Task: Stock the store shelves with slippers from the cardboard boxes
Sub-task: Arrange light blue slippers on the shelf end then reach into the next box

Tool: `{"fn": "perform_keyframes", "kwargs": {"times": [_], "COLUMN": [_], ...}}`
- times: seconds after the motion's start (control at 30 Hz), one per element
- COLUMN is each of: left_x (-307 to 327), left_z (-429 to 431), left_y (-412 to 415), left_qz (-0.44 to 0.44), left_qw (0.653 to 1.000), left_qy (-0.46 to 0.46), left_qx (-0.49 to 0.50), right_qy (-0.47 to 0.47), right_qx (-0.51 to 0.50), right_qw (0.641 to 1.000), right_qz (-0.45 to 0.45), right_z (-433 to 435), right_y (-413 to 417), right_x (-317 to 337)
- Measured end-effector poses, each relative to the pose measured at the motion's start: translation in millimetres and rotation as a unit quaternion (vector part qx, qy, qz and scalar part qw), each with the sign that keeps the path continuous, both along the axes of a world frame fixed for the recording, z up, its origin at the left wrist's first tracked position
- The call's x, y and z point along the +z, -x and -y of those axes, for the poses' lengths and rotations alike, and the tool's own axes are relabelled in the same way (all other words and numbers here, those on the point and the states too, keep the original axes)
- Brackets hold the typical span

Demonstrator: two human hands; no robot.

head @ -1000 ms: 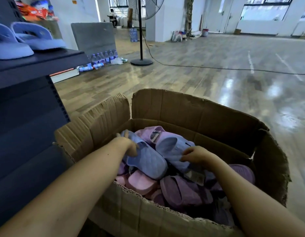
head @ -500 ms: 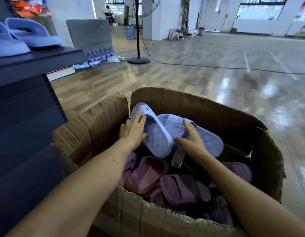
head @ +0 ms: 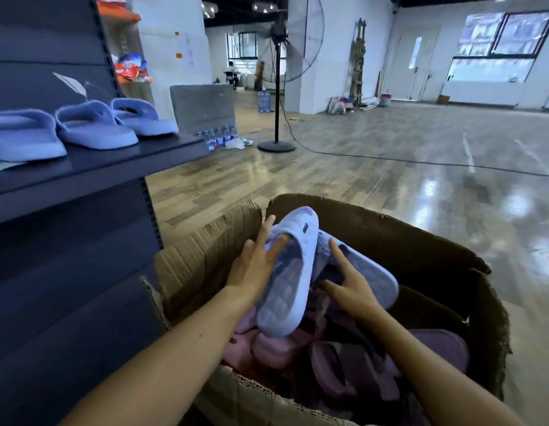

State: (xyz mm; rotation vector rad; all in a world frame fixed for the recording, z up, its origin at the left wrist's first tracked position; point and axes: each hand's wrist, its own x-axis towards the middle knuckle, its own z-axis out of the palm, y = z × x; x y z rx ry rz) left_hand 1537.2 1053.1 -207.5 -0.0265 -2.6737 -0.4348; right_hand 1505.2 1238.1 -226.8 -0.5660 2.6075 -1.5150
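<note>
Two blue slippers are up out of the box (head: 374, 229), just above the pile of pink slippers (head: 276, 345) inside it. The left hand (head: 254, 269) is spread wide, with its fingers (head: 274, 252) pushed in under the strap of the near slipper (head: 285, 287). That slipper stands almost on end, with one tip up by the far wall of the box and the other tip down near the pink pile. The right hand (head: 350, 287) is partly spread too. Its fingers lie over the second slipper (head: 371, 278), which leans off to the right side of the box. I cannot tell if this hand has a real hold on it or only rests on it.

The shelf (head: 113, 161) is up and to the left of the box. Three blue slippers (head: 94, 127) already sit on it in a row, and there looks to be a bare bit of shelf past the last one. So the pair has to go up and left from the box. The left hand is nearer the shelf, so I think it should lead. The near slipper likely needs to be laid flat before it can sit beside the others.
</note>
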Motion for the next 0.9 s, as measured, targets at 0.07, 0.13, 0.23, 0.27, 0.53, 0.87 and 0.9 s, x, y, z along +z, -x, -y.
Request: {"fn": "perform_keyframes", "kwargs": {"times": [0.07, 0.13, 0.23, 0.27, 0.53, 0.87, 0.9], "left_x": [4, 10, 19, 24, 108, 211, 219], "left_z": [3, 7, 21, 30, 91, 198, 211], "left_y": [-14, -23, -40, -48, -101, -212, -226], "left_qz": [-0.012, -0.013, 0.017, 0.003, -0.072, -0.122, -0.12], "left_qw": [1.0, 0.999, 1.0, 1.0, 0.989, 0.957, 0.954], "left_qy": [-0.008, 0.0, -0.005, -0.009, 0.065, 0.137, 0.134], "left_qx": [0.023, 0.044, 0.008, 0.01, 0.114, 0.223, 0.239], "right_qy": [-0.02, -0.054, -0.016, 0.02, 0.207, 0.318, 0.334], "right_qx": [0.015, 0.028, 0.0, -0.011, 0.013, 0.227, 0.245], "right_qw": [1.0, 0.998, 1.0, 1.0, 0.972, 0.888, 0.874], "right_qz": [-0.005, -0.007, -0.006, 0.0, 0.112, 0.242, 0.252], "right_z": [0, -1, -1, 1, 53, 189, 204], "right_y": [-10, -20, -35, -42, -53, -114, -125], "right_x": [6, 12, 17, 22, 70, 192, 203]}}
